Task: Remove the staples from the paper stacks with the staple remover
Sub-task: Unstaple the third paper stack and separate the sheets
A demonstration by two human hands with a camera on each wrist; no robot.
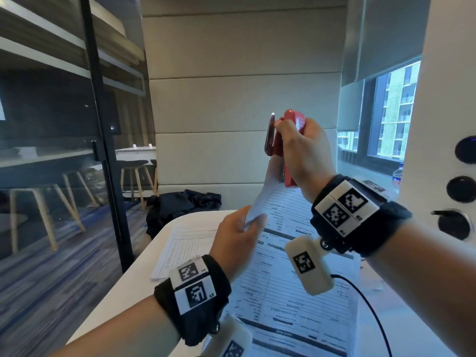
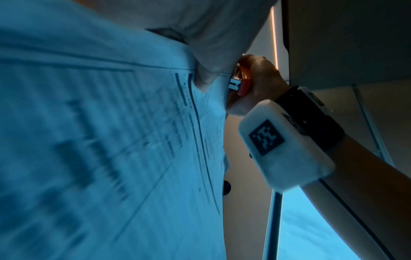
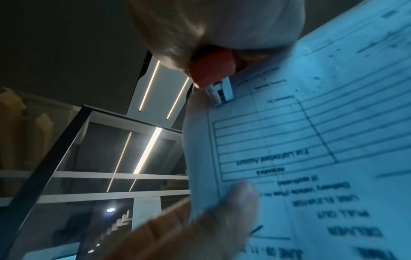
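Observation:
My right hand (image 1: pixel 306 155) grips a red staple remover (image 1: pixel 288 140) upright above the table. Its metal end (image 3: pixel 220 91) sits on the top corner of a printed paper stack (image 1: pixel 262 202). That corner is lifted off the table, and my left hand (image 1: pixel 237 235) pinches the stack's edge lower down, thumb (image 3: pixel 240 198) on the printed face. In the left wrist view the paper stack (image 2: pixel 111 140) fills the frame, with the staple remover (image 2: pixel 243 84) at its top right corner. The staple itself is not visible.
A second stack of forms (image 1: pixel 185 251) lies left on the white table (image 1: pixel 123 300). A black cable (image 1: pixel 365 300) runs at the right. A black bag (image 1: pixel 183 204) lies beyond the table, a glass partition (image 1: pixel 103 124) stands left, and a panel with round sockets (image 1: pixel 461 189) stands right.

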